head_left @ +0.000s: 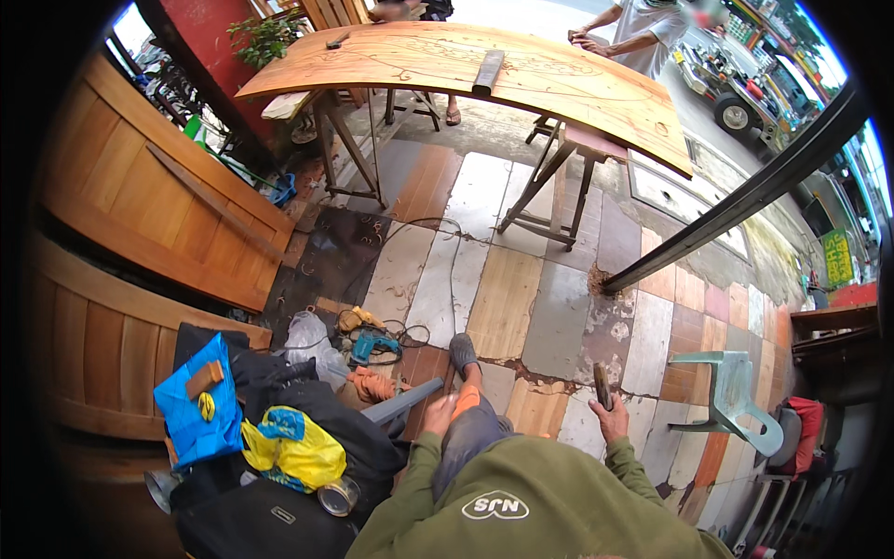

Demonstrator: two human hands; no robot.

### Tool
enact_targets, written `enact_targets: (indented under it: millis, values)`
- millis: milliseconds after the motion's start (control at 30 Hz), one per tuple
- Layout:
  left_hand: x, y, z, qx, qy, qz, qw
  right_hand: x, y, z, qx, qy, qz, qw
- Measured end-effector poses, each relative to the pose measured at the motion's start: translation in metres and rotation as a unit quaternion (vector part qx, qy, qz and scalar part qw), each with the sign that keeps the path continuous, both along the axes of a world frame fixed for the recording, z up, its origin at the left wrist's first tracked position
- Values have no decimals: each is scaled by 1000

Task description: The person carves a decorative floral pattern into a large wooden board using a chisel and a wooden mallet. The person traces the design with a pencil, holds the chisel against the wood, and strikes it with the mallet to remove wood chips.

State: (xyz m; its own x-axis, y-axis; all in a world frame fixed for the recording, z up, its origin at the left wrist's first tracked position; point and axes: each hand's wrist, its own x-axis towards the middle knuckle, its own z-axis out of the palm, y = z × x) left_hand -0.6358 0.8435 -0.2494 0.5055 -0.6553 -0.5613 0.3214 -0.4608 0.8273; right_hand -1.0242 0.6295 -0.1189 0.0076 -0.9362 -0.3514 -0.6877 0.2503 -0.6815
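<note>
My right hand (614, 419) grips an upright dark brown tool or piece of wood (602, 385). My left hand (440, 414) hangs beside my leg with curled fingers, close to a grey length of pipe or bar (400, 401); whatever it might hold is hidden. Below, my foot in a grey shoe (463, 354) is on the patchwork tile floor (554, 317). To the left of it lie a teal power tool (375, 347), a coiled orange cord (372, 384), and black bags (233, 503) with blue (191, 419) and yellow (293, 447) plastic bags on top.
A wooden panel (596, 84) rests on trestles (559, 186) ahead, with two people (633, 37) (452, 112) beyond. Wooden doors (149, 205) lean at left. A slanted dark post (708, 205), pale green plastic chair (731, 401) and parked vehicle (736, 112) are right. A cable (456, 279) crosses the floor.
</note>
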Motion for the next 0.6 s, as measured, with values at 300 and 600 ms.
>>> enact_targets:
  millis: [300,600]
  values:
    - [153,-223,94,-106,-45,-97,989,204,-123,95,-76,-60,89,991]
    - [248,-283,138,-170,-39,-45,984,360,-215,147,-86,-148,169,971]
